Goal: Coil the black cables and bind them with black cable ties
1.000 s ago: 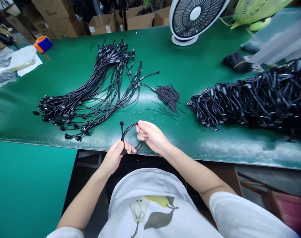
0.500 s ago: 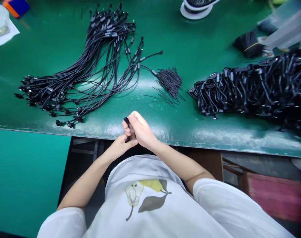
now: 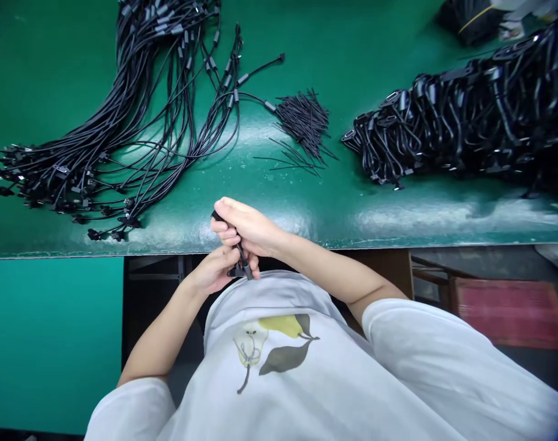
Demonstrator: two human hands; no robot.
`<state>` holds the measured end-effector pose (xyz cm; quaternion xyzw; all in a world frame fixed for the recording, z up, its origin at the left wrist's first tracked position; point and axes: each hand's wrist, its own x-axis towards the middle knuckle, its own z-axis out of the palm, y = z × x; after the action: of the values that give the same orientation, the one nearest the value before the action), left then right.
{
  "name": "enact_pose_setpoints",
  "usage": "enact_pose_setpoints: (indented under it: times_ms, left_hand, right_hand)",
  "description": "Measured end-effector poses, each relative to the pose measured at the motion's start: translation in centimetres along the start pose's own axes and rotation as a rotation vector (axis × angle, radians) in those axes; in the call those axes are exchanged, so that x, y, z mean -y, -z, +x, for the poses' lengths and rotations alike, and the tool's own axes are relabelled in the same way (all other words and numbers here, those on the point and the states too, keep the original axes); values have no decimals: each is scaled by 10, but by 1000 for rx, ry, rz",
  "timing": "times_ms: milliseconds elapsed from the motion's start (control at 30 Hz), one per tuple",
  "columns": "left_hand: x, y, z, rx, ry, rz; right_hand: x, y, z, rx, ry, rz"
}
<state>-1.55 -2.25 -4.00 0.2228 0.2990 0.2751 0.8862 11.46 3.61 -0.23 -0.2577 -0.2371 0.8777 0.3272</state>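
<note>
Far left, a smooth, flat teal panel (image 3: 53, 337) at the near side of the glossy green tabletop (image 3: 375, 55). On the tabletop: a long hank of black cables (image 3: 117, 110), round smooth jackets, grey sleeves toward the far ends, blocky plugs bunched at the near-left end.

Next, left hand (image 3: 213, 268): fingers closed round the lower part of a folded black cable (image 3: 242, 250), a grey sleeve (image 3: 248, 272) poking out below. The cable sits between both hands in front of the shirt, by the table's near edge; fingers hide most of it. I'd call it light and springy, jacket maybe a bit slick — a loose fold would likely spring open. Best pinched mid-bundle on the jacket; necks behind the plugs are probably the fragile bit.

Right hand (image 3: 247, 228): fingers curled tight on the upper part, thumb on top, a black end (image 3: 217, 215) showing beside it.

Then a pile of short ties (image 3: 302, 121): thin, straight, dull black, a few strays; can't tell if wire-cored. Further right, a heap of coiled cables (image 3: 462, 122), loops packed tight, metal glinting at the connectors. Lower right, a red seat (image 3: 511, 312), texture too blurred to call.
</note>
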Motion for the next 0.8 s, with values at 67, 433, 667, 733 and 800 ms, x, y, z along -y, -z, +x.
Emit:
enact_pose_setpoints:
  times_ms: [67,433,667,733,800]
  left_hand:
    - [4,0,2,-38,-29,-30]
    - [-8,-20,7,-229,83,136]
    - [-3,-25,6,-148,93,-81]
    - [-2,-23,4,-95,132,-148]
    - [1,-23,3,-66,153,-177]
  right_hand:
    - [1,1,0,-37,42,-7]
    - [-3,14,0,-61,149,-79]
    - [4,23,2,66,70,-11]
    - [10,22,-1,93,38,23]
    - [16,19,-4,115,12,33]
